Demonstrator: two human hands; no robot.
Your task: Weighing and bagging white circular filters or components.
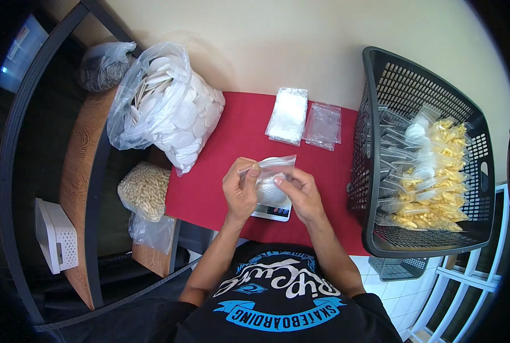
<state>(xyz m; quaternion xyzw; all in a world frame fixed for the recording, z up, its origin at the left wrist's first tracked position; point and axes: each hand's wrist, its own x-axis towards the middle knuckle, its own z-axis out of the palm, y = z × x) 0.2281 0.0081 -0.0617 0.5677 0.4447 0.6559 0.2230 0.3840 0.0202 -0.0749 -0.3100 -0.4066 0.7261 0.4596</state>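
My left hand [241, 188] pinches the upper left edge of a small clear zip bag [280, 165]. From the other side my right hand [303, 195] grips the same bag, its thumb pressed against the front. White round ridged discs [271, 191] show inside the lower part of the bag. Under both hands sits a white digital kitchen scale [276, 217], mostly covered, with its button panel showing at the front. Whether the bag touches the scale cannot be made out.
A large clear sack of white discs [186, 111] leans at the left of the red-covered table [242, 128]. Stacked clear bags [287, 113] and loose bags [323, 125] lie at the back. A black basket [368, 150] of filled bags stands right. Wooden shelves [81, 141] hold another sack [145, 191].
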